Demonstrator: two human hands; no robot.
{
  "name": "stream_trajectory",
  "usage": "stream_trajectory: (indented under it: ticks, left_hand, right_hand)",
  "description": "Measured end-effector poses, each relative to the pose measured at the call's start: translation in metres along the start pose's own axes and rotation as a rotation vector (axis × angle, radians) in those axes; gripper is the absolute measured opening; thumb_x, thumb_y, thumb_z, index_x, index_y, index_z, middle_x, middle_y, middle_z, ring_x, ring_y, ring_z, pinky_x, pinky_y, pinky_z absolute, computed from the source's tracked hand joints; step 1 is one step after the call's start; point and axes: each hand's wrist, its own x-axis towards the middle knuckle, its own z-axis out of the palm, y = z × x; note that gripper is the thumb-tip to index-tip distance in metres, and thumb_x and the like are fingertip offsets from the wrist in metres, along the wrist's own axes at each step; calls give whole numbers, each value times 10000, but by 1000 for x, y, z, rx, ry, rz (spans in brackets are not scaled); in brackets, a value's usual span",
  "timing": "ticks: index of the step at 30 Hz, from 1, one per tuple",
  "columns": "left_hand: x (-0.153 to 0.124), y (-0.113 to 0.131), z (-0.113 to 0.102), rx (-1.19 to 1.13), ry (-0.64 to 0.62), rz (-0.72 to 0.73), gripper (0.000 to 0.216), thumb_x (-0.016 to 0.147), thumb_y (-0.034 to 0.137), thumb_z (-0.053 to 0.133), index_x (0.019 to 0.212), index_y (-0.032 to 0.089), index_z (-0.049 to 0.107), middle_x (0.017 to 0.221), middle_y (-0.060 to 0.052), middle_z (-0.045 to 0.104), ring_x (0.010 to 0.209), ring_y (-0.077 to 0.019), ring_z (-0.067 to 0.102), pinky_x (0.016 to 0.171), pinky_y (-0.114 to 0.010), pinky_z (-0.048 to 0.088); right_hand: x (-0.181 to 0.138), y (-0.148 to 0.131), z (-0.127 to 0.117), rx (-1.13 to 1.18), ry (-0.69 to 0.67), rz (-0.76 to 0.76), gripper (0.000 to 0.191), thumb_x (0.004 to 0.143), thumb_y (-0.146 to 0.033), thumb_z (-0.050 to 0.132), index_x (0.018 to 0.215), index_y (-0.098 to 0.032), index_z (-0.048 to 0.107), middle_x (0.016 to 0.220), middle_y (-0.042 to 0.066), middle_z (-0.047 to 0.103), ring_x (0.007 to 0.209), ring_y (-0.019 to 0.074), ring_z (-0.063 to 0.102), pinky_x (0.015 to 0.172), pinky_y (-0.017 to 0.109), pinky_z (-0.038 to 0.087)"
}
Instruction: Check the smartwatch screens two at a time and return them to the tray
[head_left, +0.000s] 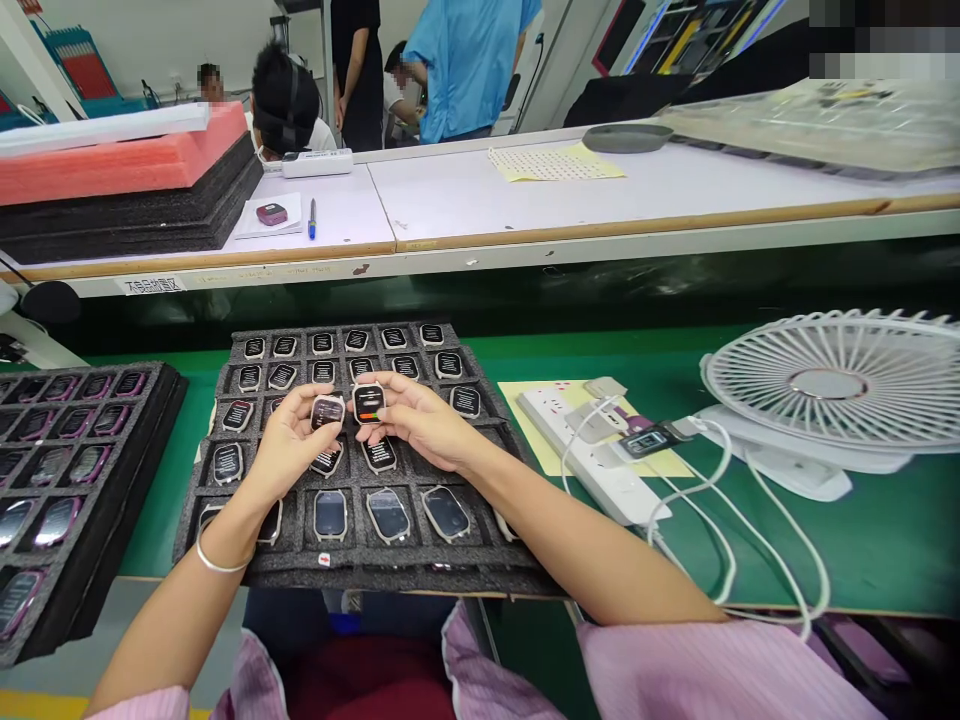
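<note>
Both my hands are over a dark foam tray (pixel 294 555) whose compartments hold rows of smartwatch bodies without straps. My left hand (pixel 291 440) grips one smartwatch (pixel 328 412) between thumb and fingers, its lit screen facing up. In my right hand (pixel 420 422) is another smartwatch (pixel 367 402), with colour near the bottom of its lit screen and my thumb at that lower edge. Most watches in the upper rows show white text. Those in the front row, such as one smartwatch (pixel 330 514), have dark screens. My hands and wrists hide some compartments.
A second foam tray (pixel 90 540) of purple-rimmed watches stands at left. On the right are a white power strip (pixel 592 455) with cables, a small USB meter (pixel 646 440) and a white fan (pixel 829 385). A raised shelf (pixel 450 215) runs behind; people are beyond it.
</note>
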Motion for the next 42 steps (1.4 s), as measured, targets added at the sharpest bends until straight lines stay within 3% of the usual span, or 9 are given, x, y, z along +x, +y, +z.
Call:
stream_trajectory:
  ticks: [4,10,15,19,24,28,32,36,42]
  left_hand:
    - [1,5,4,-27,-78,20,655,700,187,753,1278,214,446,1120,-54,648,660,-74,644,659,-242,563]
    - [4,17,33,159,-232,11,460,735,230,710,1118,190,458,1033,-48,605,728,-138,659,696,-329,559]
    - [11,12,74,804,-284,314,395,681,235,762,1029,175,587,1121,-88,516,1089,-274,519,990,-478,445]
    - [20,-3,92,1070,-349,298,419,681,287,781,1062,176,648,1142,-100,493,1134,-315,435,1032,-498,393]
    - [15,-6,88,1082,-391,271,531,690,425,787,1150,189,667,1106,-112,526,1089,-324,456,995,-502,408]
    - [-13,13,49,1055,-266,359,542,778,474,709,1255,232,622,1162,-104,553,1106,-297,467,1014,-466,387]
    - [-59,24,-29,1185,121,356,428,870,460,594,1224,223,625,1123,-96,593,1083,-280,509,989,-445,384]
    - [-111,8,-90,1356,340,123,348,865,486,565,985,179,676,957,-95,642,921,-287,565,896,-446,423]
    - [-137,-27,-100,1324,418,18,336,833,475,581,898,155,662,873,-99,581,872,-306,580,842,-450,473]
  right_hand:
    - [-4,-11,2,24,15,-17,574,719,-43,605,1242,-226,456,960,3,688,704,125,716,659,257,569]
    - [-30,-45,-17,-142,12,-155,566,727,-131,712,1223,-227,456,996,23,648,707,126,686,676,289,572]
    - [-76,-51,-57,-812,98,-263,426,770,-263,695,1170,-213,556,1072,79,599,952,225,639,848,412,540]
    - [-105,-33,-84,-1266,181,-313,379,763,-270,679,1134,-213,630,1130,105,544,1144,290,543,1019,484,432]
    - [-117,-6,-100,-1309,206,-273,430,842,-296,610,1268,-241,589,1198,109,514,1202,280,512,1062,489,396]
    - [-123,3,-102,-1376,256,-307,571,901,-365,559,1453,-294,432,1350,134,433,1289,308,454,1065,527,395]
    - [-131,7,-74,-1435,414,-494,599,935,-348,535,1501,-297,346,1368,155,425,1290,330,451,1041,535,417]
    - [-123,20,-8,-1374,178,-599,410,953,-276,520,1363,-276,508,1265,141,529,1191,293,534,980,467,468]
    - [-58,47,100,-1546,-165,-467,194,909,-281,632,1066,-172,668,1047,123,641,975,272,591,833,420,476]
